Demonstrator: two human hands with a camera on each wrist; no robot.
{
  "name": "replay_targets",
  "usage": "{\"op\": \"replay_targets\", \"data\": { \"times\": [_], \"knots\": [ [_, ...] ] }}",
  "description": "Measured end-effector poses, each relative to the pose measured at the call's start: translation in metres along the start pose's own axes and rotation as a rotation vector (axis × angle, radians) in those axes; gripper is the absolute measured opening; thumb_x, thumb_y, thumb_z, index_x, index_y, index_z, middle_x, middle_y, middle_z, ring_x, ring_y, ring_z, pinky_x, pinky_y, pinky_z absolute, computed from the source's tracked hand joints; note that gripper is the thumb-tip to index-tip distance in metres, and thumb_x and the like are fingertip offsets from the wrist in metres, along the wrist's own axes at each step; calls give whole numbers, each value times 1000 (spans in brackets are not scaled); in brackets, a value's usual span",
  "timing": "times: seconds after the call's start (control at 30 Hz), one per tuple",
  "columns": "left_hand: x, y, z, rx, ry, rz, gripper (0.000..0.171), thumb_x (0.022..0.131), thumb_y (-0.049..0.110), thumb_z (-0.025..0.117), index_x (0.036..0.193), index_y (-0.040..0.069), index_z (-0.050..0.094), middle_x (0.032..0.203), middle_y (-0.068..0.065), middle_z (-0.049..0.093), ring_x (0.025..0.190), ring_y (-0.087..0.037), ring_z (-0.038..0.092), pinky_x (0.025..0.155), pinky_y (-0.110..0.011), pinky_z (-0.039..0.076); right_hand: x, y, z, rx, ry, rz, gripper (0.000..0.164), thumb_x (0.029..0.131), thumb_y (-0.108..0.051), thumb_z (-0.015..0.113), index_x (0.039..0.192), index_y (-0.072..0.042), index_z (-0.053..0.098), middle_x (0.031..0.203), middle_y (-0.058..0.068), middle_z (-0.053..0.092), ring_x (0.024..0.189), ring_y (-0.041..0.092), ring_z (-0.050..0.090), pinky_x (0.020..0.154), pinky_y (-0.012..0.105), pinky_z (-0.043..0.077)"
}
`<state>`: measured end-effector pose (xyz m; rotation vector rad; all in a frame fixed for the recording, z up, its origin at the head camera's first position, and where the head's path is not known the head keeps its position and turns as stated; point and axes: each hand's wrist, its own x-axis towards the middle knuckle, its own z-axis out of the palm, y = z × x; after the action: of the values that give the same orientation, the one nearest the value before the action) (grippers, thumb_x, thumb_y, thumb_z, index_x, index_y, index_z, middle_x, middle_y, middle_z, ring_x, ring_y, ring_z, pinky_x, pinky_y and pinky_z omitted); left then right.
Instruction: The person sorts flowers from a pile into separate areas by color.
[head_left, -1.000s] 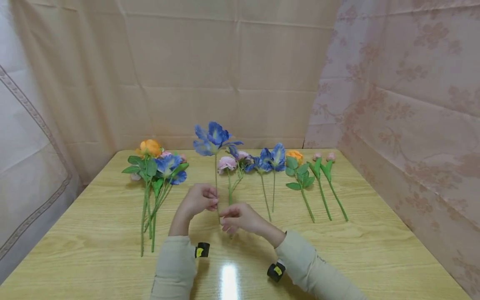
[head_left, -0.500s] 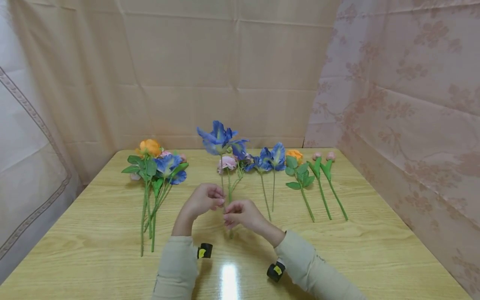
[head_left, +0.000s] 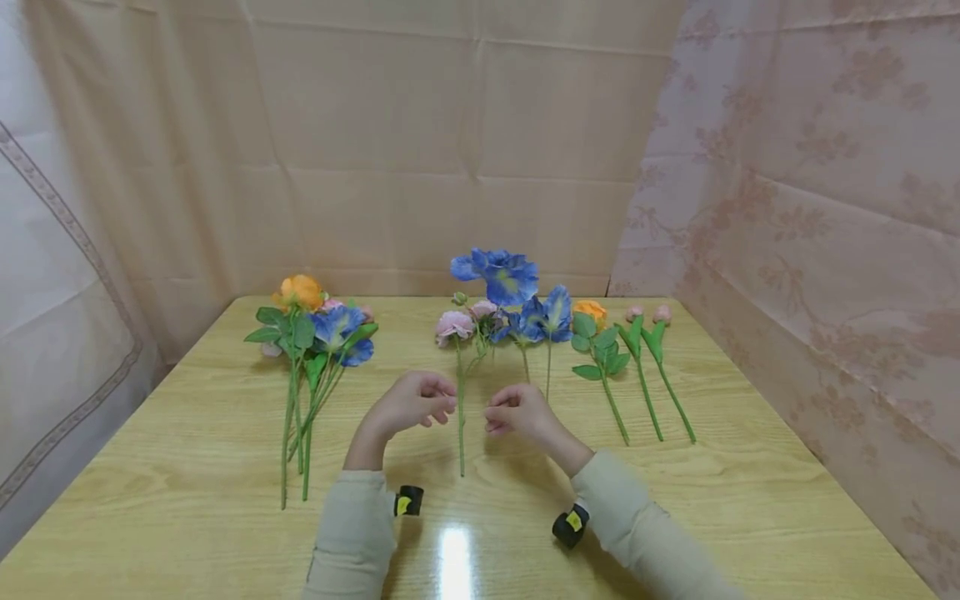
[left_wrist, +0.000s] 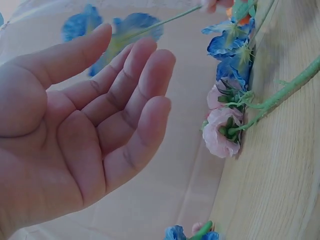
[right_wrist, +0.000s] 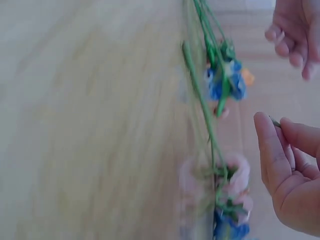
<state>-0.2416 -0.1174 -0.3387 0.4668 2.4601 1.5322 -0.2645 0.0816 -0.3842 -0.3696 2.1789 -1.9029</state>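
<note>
My right hand (head_left: 525, 415) pinches the thin stem of a blue artificial flower (head_left: 504, 275) between thumb and forefinger. The stem end (right_wrist: 275, 121) pokes out between those fingertips in the right wrist view. The bloom stands above the back of the table, overlapping two other blue flowers (head_left: 557, 315) in the head view. My left hand (left_wrist: 110, 105) holds nothing; its palm faces the camera, fingers loosely bent and thumb apart. Close to the left fingertips in the head view, a pink flower stem (head_left: 461, 425) lies on the table, with pink blooms (head_left: 454, 325) at its far end.
At the left of the wooden table (head_left: 187, 467) lies a bunch of mixed flowers, with an orange bloom (head_left: 298, 293) on top. Toward the right are an orange rose (head_left: 589, 313) and two pink tulips (head_left: 662, 314). A beige curtain (head_left: 360, 142) hangs behind the table.
The blue flower has moved right with my right hand, and its bloom has turned. My left hand, earlier at the stem, is now apart from it.
</note>
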Motion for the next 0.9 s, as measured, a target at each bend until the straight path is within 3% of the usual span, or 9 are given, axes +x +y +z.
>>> {"op": "replay_targets", "data": {
  "times": [0.33,0.57,0.7,0.9],
  "knots": [
    [1,-3,1,18,-68,38,19,88,9,53,97,-7,58,77,-8,62,69,-25,62,58,-36,48,8,7,-35,-5,115,139,22,82,11,55,101,22,51,68,14,61,53,15,60,58,35,52],
    [0,-5,1,23,-104,17,23,89,11,53,101,-8,57,83,-17,62,68,-22,61,62,-42,48,13,20,-46,-17,79,205,12,81,14,53,91,20,52,62,13,59,50,15,58,55,31,52],
    [0,-5,0,25,-115,6,26,90,14,53,103,-8,56,84,-15,61,69,-21,61,64,-43,48,15,25,-49,-16,52,271,13,82,13,52,93,20,52,61,11,58,50,15,58,54,29,52],
    [0,-6,0,21,-134,8,27,90,16,53,104,-8,56,86,-17,61,70,-23,61,63,-42,48,16,25,-50,-31,44,292,15,82,13,52,94,21,52,62,11,57,49,14,57,53,27,51]
  ]
}}
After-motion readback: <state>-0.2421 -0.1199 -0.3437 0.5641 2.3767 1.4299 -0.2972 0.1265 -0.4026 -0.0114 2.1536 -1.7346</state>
